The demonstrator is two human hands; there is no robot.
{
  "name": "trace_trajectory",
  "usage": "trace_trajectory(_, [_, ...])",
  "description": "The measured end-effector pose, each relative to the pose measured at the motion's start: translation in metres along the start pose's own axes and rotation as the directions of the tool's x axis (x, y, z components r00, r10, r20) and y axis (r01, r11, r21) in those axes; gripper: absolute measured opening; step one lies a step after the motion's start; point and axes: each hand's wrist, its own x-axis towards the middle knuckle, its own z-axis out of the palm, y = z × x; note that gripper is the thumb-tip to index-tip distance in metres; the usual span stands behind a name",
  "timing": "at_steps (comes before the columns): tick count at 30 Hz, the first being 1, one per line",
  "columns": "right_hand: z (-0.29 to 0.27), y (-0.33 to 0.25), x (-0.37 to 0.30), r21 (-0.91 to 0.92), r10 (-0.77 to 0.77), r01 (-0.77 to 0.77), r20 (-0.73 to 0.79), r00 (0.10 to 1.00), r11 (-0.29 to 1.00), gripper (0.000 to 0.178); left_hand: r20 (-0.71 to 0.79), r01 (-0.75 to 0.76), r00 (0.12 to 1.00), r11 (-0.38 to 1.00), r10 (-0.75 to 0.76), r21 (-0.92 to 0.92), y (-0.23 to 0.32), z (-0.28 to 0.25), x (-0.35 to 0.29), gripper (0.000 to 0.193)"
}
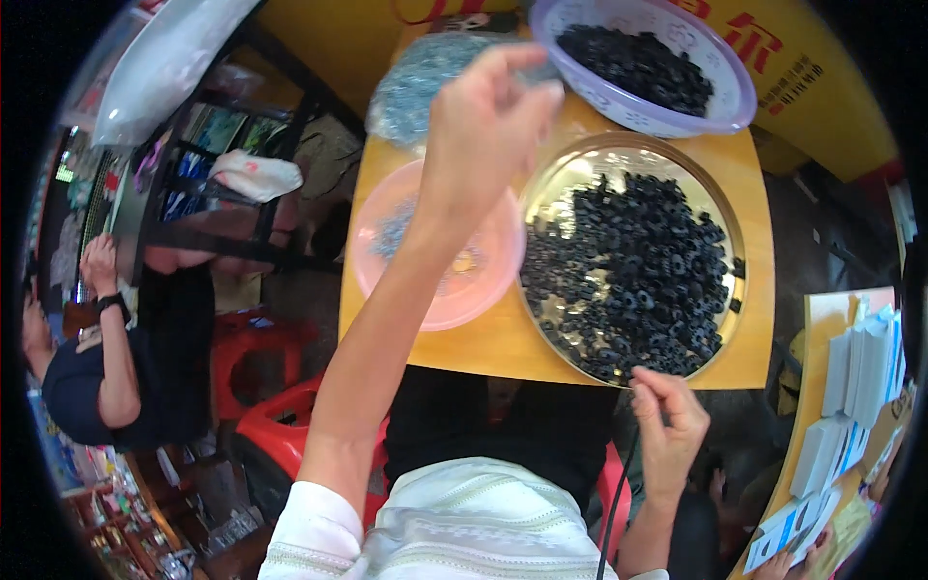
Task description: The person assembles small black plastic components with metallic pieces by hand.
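My left hand (488, 130) is raised over the far part of the table, fingers curled together; whatever they hold, if anything, cannot be made out. Below its forearm is a pink plastic bowl (440, 314) with small metallic-looking pieces. On the right sits a round gold tray (561, 164) heaped with small black ring-like parts (638, 271). At the tray's near rim, my right hand (670, 425) has thumb and fingertips pinched; what is between them is too small to name. A thin black cord (619, 474) hangs down from near those fingertips.
The wooden table (754, 338) also bears a purple basin (739, 101) of black parts and a clear plastic bag (411, 82) of bluish-grey contents. Red stools (261, 358) stand left, near another person (111, 358). White-and-blue boxes (846, 387) are stacked on the right.
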Motion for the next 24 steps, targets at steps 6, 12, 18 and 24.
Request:
trace_trajectory(6, [0.000,0.000,0.024,0.083,0.022,-0.017,-0.054,0.998,0.996,0.015,0.103,-0.251,0.955,0.940,0.280,-0.231,0.012,0.082,-0.010,0.030])
trace_trajectory(12, [0.004,0.002,0.018,0.096,0.018,-0.018,0.001,1.000,0.995,0.017,0.174,-0.204,0.962,0.978,0.210,-0.052,-0.006,0.117,-0.055,0.024])
trace_trajectory(18, [0.000,0.017,0.017,0.057,0.064,-0.061,-0.057,0.996,0.997,0.017,0.115,-0.348,0.936,0.816,0.334,0.463,-0.041,0.095,-0.080,0.016])
trace_trajectory(24, [0.005,0.013,0.010,0.079,0.068,-0.064,-0.043,0.997,0.995,0.017,0.160,-0.325,0.940,0.654,0.300,0.683,-0.053,0.107,-0.081,0.009])
